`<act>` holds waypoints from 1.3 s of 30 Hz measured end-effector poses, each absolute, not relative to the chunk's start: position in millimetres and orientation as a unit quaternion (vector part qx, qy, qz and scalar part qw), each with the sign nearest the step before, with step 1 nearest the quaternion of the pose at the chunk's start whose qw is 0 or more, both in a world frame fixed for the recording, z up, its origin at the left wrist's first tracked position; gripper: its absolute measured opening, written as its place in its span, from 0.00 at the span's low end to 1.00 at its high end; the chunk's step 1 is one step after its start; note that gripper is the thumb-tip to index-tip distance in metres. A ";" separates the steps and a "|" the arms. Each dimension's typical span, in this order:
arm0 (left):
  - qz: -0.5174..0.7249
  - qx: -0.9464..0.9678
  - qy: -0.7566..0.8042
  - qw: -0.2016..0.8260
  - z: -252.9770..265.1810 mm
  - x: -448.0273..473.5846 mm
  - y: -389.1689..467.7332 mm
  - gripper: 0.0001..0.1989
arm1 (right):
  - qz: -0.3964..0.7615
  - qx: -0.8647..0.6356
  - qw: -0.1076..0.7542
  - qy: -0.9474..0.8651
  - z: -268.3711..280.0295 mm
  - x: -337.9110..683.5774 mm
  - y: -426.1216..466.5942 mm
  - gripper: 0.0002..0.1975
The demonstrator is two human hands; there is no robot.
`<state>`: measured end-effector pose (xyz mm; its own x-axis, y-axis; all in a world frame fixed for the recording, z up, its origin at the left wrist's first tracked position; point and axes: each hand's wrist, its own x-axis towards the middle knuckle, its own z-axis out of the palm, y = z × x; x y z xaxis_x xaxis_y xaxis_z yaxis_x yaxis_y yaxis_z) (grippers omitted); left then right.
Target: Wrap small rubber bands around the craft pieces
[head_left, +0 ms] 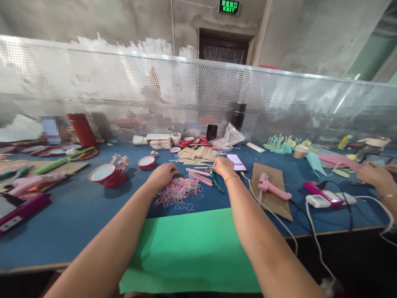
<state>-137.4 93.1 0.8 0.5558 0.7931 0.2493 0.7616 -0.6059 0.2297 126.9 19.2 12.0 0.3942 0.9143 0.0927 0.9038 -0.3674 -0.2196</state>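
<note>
My left hand [166, 174] is at the upper left edge of a pile of colourful rubber bands [180, 191], its fingers curled together. Whatever they hold, if anything, is hidden. My right hand [223, 167] is closed too, beside the right end of a heap of flat wooden sticks [198, 154]; I cannot make out what is in its fingers. Between the hands lie pink sticks [200, 177] and green-handled pliers [217, 182]. A phone [237, 162] with a lit screen is just right of my right hand. Under my forearms spreads a green sheet [192, 252].
To the right, a pink glue gun [273, 188] rests on cardboard [279, 207], near a power strip [330, 199] with trailing cables. Small red drums [108, 176] stand at left. Another person's hand [374, 176] is at far right. A perforated metal screen [173, 95] edges the back.
</note>
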 end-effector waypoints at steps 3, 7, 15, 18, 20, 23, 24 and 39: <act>0.196 0.862 0.465 0.058 4.4 -138.7 88.6 0.09 | 0.022 -0.825 0.117 -0.553 11.0 126.0 19.1 0.13; 0.243 0.842 0.471 0.099 5.1 -140.5 87.7 0.06 | 0.025 -0.822 0.121 -0.555 9.2 125.7 18.1 0.13; 0.315 0.815 0.445 0.197 -5.9 -142.3 97.0 0.08 | 0.036 -0.818 0.134 -0.559 7.0 128.5 18.6 0.12; 0.309 0.821 0.442 0.189 -7.1 -142.5 101.5 0.09 | 0.031 -0.815 0.138 -0.561 6.5 130.2 20.3 0.12; 0.309 0.820 0.446 0.183 -7.9 -142.8 104.3 0.11 | 0.024 -0.811 0.136 -0.568 5.7 131.1 21.7 0.13; 0.308 0.823 0.442 0.179 -9.2 -142.9 105.7 0.11 | 0.023 -0.811 0.136 -0.568 3.9 131.7 23.3 0.15; 0.308 0.824 0.440 0.179 -9.4 -142.7 105.1 0.11 | 0.022 -0.811 0.137 -0.568 3.2 131.6 23.5 0.15; 0.335 0.786 0.463 0.236 -4.9 -135.8 96.0 0.15 | -0.055 -0.793 0.179 -0.580 15.2 118.3 12.7 0.12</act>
<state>-135.8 96.0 -4.9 0.3472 0.8855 0.3087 0.5695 -0.4606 0.6808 118.3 12.7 15.2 0.3218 0.8995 0.2956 0.9391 -0.2636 -0.2205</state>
